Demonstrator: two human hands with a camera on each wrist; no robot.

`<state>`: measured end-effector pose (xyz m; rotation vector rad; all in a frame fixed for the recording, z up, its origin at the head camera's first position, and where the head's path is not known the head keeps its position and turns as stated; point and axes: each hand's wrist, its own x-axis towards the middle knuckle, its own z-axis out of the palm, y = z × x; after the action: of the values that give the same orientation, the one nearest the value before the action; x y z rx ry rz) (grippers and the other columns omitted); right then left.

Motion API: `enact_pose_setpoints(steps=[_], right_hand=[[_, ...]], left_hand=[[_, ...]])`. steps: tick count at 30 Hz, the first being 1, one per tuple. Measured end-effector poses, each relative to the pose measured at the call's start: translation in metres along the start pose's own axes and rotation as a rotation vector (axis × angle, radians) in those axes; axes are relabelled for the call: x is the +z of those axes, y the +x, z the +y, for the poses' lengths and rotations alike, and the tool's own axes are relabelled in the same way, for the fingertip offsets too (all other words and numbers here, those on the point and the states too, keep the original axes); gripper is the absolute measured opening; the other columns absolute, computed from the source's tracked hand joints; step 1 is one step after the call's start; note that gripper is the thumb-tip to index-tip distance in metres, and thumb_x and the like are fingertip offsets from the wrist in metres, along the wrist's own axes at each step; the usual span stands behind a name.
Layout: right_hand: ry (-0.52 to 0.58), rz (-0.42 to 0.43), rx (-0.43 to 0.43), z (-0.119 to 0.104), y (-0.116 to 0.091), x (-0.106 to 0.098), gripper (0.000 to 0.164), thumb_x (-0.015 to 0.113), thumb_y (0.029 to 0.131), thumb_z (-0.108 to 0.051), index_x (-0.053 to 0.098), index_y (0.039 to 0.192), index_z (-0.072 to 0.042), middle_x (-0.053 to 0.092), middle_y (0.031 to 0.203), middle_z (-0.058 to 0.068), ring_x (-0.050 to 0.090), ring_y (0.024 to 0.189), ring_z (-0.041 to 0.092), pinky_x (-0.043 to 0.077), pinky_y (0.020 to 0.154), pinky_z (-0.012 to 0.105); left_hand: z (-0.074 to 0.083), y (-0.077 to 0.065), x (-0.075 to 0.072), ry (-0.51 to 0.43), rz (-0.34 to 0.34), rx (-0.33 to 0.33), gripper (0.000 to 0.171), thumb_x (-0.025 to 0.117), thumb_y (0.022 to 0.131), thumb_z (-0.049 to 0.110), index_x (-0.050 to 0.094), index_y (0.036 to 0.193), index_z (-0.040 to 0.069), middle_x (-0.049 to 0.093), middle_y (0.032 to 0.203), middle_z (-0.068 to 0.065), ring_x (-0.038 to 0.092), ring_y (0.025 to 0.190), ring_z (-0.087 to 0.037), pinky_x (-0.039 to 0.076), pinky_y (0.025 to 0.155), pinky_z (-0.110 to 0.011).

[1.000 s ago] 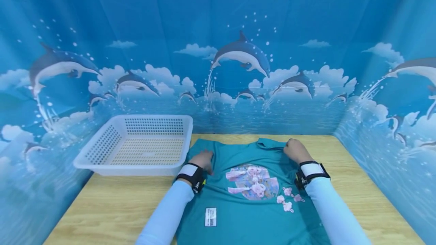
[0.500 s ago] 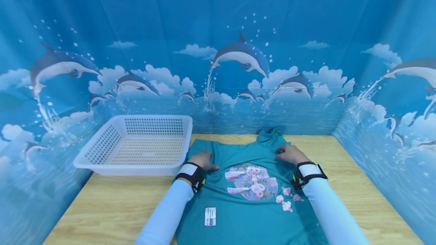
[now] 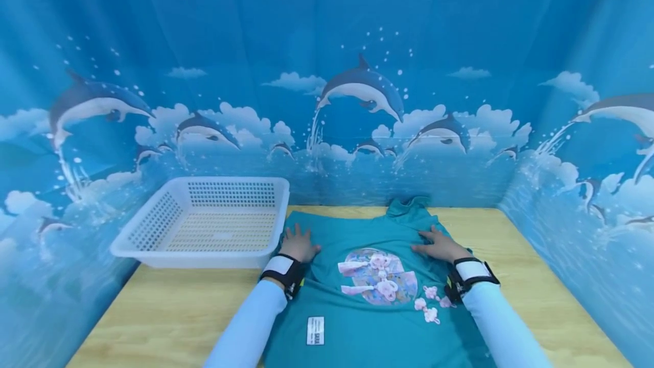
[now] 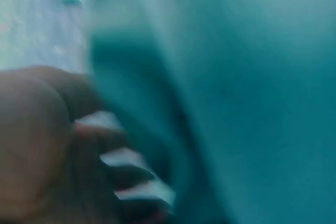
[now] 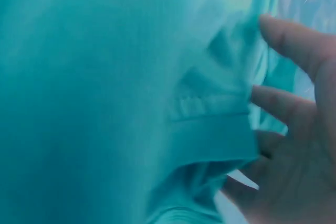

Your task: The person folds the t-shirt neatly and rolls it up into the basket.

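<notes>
A teal T-shirt (image 3: 357, 334) lies spread on the wooden table, with a round floral print and pink knots on its front. My left hand (image 3: 300, 244) rests on its upper left part, fingers spread; in the left wrist view that hand (image 4: 47, 145) is blurred beside the cloth. On the upper right part lies my right hand (image 3: 439, 246), its fingers apart and holding nothing. Beyond it a sleeve (image 3: 409, 208) stands up at the far edge. The right wrist view has the right fingers (image 5: 294, 40) extended along a hemmed edge of the shirt.
To the left of the shirt stands a white plastic basket (image 3: 128, 243) with perforated walls, close to the left hand. A dolphin-print curtain (image 3: 327, 27) encloses the table (image 3: 174, 322) at the back and both sides. A white label (image 3: 315, 331) is on the shirt.
My right hand has let go of the shirt's far right sleeve, which now stands up, and has moved slightly left and nearer. The fingers of both hands have spread out.
</notes>
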<state>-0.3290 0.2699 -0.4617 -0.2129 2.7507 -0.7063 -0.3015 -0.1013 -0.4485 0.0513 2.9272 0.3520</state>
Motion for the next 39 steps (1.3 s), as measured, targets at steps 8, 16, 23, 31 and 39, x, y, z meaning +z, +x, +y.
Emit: enact_pose_setpoints(steps=[8, 16, 23, 31, 39], right_hand=[[-0.208, 0.129, 0.008, -0.002, -0.018, 0.002, 0.056, 0.067, 0.085, -0.035, 0.058, 0.124, 0.004, 0.044, 0.132, 0.035, 0.051, 0.110, 0.052, 0.047, 0.084, 0.057], [-0.120, 0.007, 0.084, 0.018, -0.022, -0.007, 0.081, 0.065, 0.086, -0.045, 0.035, 0.142, 0.005, 0.021, 0.146, 0.038, 0.026, 0.129, 0.058, 0.035, 0.097, 0.065], [-0.064, -0.045, 0.099, 0.038, -0.016, -0.012, 0.080, 0.057, 0.093, -0.042, 0.023, 0.146, 0.007, 0.004, 0.149, 0.038, 0.010, 0.134, 0.058, 0.023, 0.105, 0.067], [-0.068, -0.031, 0.104, 0.046, -0.011, -0.009, 0.076, 0.053, 0.095, -0.041, 0.022, 0.147, 0.006, 0.002, 0.150, 0.037, 0.006, 0.136, 0.057, 0.019, 0.106, 0.068], [-0.053, -0.035, 0.059, 0.043, -0.022, -0.014, 0.071, 0.049, 0.098, -0.039, 0.024, 0.146, 0.007, 0.004, 0.149, 0.039, 0.010, 0.134, 0.058, 0.021, 0.105, 0.068]], left_hand=[[0.015, -0.031, -0.004, 0.150, -0.013, -0.038, 0.057, 0.063, 0.087, 0.046, 0.065, 0.115, -0.004, 0.056, 0.128, -0.027, 0.049, 0.122, -0.046, 0.040, 0.099, -0.059], [-0.004, -0.025, 0.007, -0.034, -0.045, 0.003, 0.068, 0.052, 0.093, 0.048, 0.038, 0.145, 0.007, 0.026, 0.151, -0.028, 0.021, 0.138, -0.051, 0.025, 0.108, -0.061], [-0.014, -0.041, 0.008, 0.240, 0.113, 0.172, 0.040, 0.051, 0.096, 0.016, 0.053, 0.129, -0.007, 0.039, 0.144, -0.027, 0.034, 0.137, -0.040, 0.030, 0.112, -0.048], [-0.027, -0.065, 0.015, 0.047, 0.111, 0.225, 0.053, 0.068, 0.086, 0.020, 0.052, 0.127, -0.009, 0.051, 0.131, -0.028, 0.052, 0.120, -0.041, 0.050, 0.091, -0.051], [-0.047, -0.071, 0.016, -0.128, -0.052, 0.172, 0.085, 0.061, 0.090, 0.042, 0.024, 0.146, -0.009, 0.012, 0.155, -0.029, 0.016, 0.143, -0.042, 0.026, 0.112, -0.052]])
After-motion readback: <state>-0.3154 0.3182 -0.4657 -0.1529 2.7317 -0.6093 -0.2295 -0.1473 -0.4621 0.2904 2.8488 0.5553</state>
